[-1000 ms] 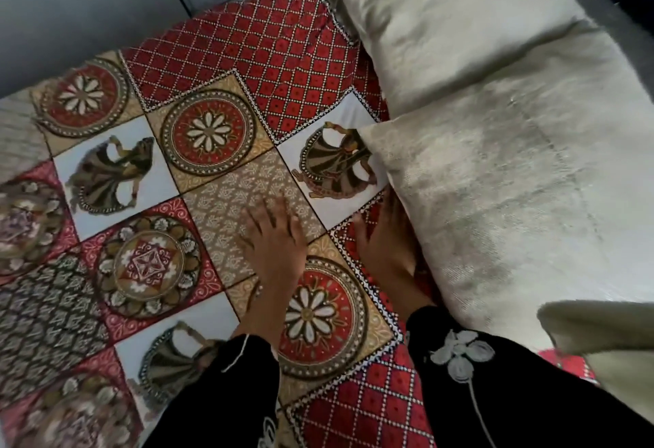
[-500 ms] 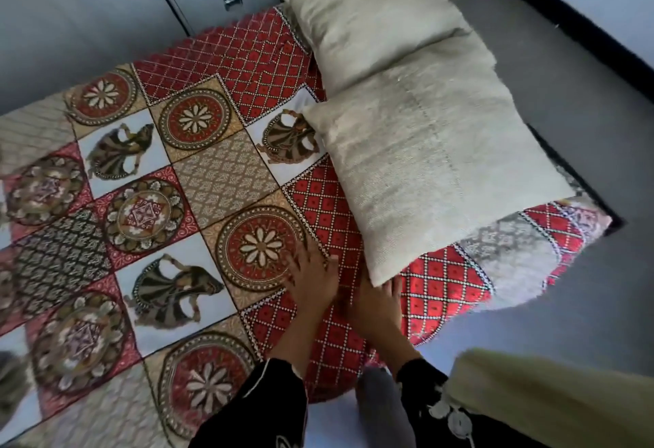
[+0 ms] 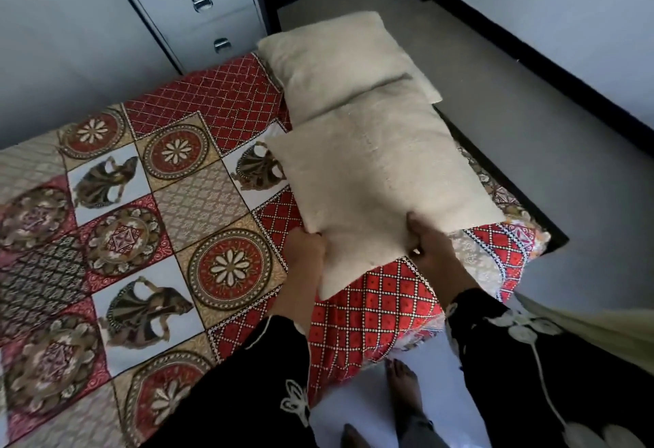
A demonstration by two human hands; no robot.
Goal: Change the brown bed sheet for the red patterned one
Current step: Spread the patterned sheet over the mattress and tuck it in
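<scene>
the left hand (image 3: 306,246) and right hand (image 3: 430,247) are apart, each clamped on the near edge of the near pillow (image 3: 382,178), whose near corner hangs between them. the left hand's fingers run under the pillow and are hidden. the right hand's thumb lies on top, and its other fingers are mostly out of sight below. black sleeves (image 3: 247,377) with pale flower stitching cover both forearms and cut off the near part of the sheet.

the red patterned sheet (image 3: 198,199) lies spread over the bed (image 3: 555,240), from the left edge of view to the right end, where it folds down over the corner. it is a patchwork of squares: red lattice, round flower medallions, tan scrollwork and white panels with dancing figures. the pillows hide its far right strip.

counted: two hands, one sheet and two cream pillows, the far pillow (image 3: 339,61) overlapped by the near one. two metal handles (image 3: 201,1) show on the grey cabinet (image 3: 226,22). two bare feet (image 3: 403,384) stand on the floor (image 3: 513,86), the nearer one cut off.
</scene>
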